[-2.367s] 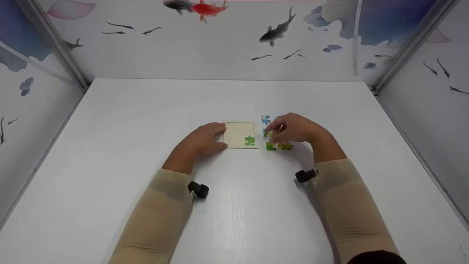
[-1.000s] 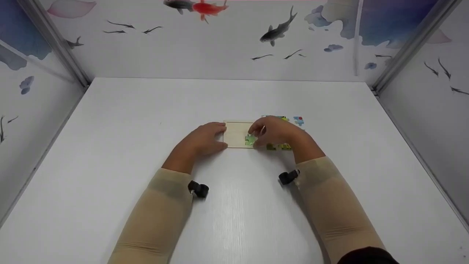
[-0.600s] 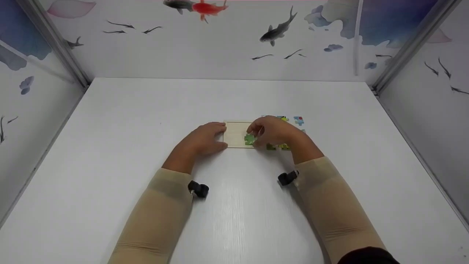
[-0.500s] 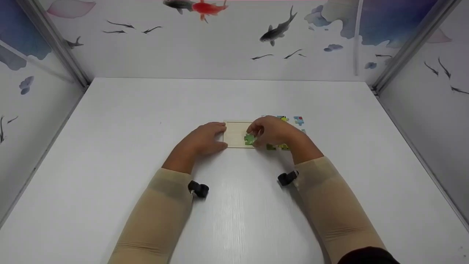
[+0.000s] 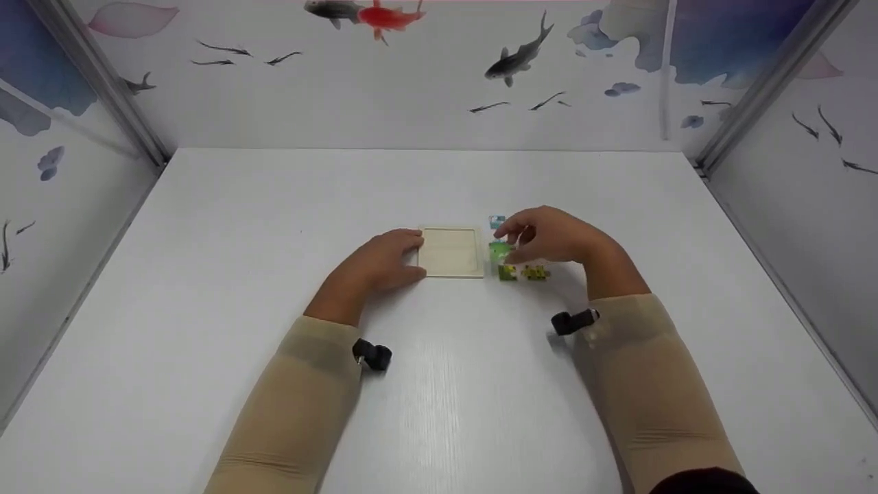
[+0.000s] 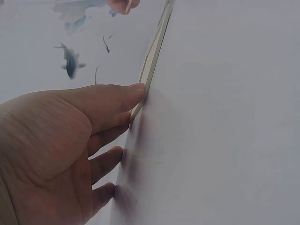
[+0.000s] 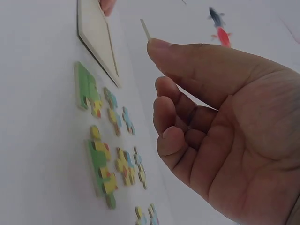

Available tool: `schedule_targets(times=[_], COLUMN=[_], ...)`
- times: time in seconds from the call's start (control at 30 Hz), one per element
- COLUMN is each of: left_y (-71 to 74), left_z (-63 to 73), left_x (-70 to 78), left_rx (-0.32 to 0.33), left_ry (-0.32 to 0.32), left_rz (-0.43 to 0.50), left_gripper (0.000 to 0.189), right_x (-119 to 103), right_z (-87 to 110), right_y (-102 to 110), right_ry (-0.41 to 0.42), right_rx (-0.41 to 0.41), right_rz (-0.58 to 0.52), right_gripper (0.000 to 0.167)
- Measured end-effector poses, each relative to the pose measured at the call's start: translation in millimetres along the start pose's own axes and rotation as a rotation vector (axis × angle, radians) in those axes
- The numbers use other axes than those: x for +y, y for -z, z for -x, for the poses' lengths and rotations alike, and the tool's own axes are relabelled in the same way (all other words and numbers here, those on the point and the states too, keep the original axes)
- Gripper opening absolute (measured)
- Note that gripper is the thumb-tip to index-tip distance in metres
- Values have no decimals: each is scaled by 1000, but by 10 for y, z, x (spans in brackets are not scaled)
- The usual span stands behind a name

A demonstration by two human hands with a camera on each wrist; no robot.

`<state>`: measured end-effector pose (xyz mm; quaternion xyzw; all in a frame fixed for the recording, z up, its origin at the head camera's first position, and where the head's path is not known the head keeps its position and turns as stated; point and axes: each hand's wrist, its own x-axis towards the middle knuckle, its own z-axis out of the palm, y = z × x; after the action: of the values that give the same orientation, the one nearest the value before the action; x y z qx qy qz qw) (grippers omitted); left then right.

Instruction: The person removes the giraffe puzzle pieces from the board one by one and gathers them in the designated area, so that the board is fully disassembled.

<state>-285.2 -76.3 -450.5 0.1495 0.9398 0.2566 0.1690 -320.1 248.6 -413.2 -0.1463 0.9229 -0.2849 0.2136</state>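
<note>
Right hand lifting a green piece beside the tray

My left hand [image 5: 381, 261] lies flat on the table, fingertips pressed against the wooden tray's [image 5: 449, 251] left edge. My right hand [image 5: 552, 237] pinches a green puzzle piece [image 5: 500, 250] between thumb and fingers, held edge-up just right of the tray. The tray lies leftward of that pinch; the loose pieces [image 7: 112, 154] are spread under my palm.

pale wooden puzzle tray [image 5: 448, 251], matt white table [image 5: 439, 384]
</note>
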Motion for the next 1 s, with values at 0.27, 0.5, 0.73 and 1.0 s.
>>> schedule_targets(times=[0.27, 0.5, 0.73, 1.0], left_y=[-24, -17, -22, -25], left_z=[-7, -5, -18, -30], left_x=[-32, -35, -27, -44], left_rx=[-1, 6, 4, 13], left_ry=[18, -1, 2, 15], left_rz=[60, 53, 53, 61], left_gripper=[70, 69, 69, 69], right_x=[321, 620, 892, 1005], right_z=[176, 336, 449, 431], right_y=[228, 377, 448, 436], right_ry=[-62, -93, -152, -170], right_rx=[-31, -48, -62, -71], right_rz=[-49, -53, -30, -47], right_gripper=[41, 46, 50, 47])
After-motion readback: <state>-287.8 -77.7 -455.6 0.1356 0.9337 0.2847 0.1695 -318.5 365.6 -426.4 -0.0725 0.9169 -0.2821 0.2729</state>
